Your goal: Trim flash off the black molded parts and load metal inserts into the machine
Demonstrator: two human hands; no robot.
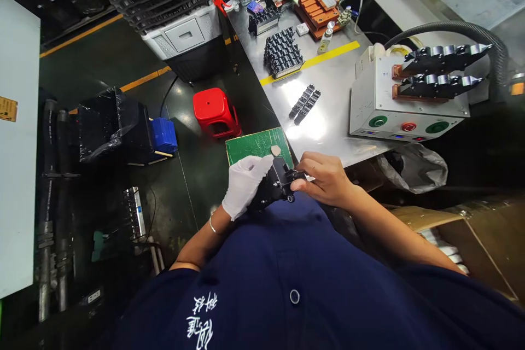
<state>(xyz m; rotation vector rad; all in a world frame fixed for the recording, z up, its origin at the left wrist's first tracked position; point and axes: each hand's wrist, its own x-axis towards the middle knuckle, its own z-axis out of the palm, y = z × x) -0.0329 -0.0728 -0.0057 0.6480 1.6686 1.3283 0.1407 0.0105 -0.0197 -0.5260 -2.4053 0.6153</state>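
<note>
A black moulded plastic part (275,181) is held close in front of my dark blue shirt. My left hand (246,181), in a white glove with a bracelet at the wrist, grips its left side. Bare, my right hand (324,178) pinches the right end of the part between thumb and fingers. The fingers hide some of the part. Just beyond it lies a green board (254,145) with a small pale piece (275,150) on it.
On the metal table (324,139) lie two black strips (304,104) and a stack of black parts (283,52). A control box (406,98) with buttons and black fixtures stands right. Behind is an orange-brown fixture (318,8). A red stool (215,112) stands on the floor.
</note>
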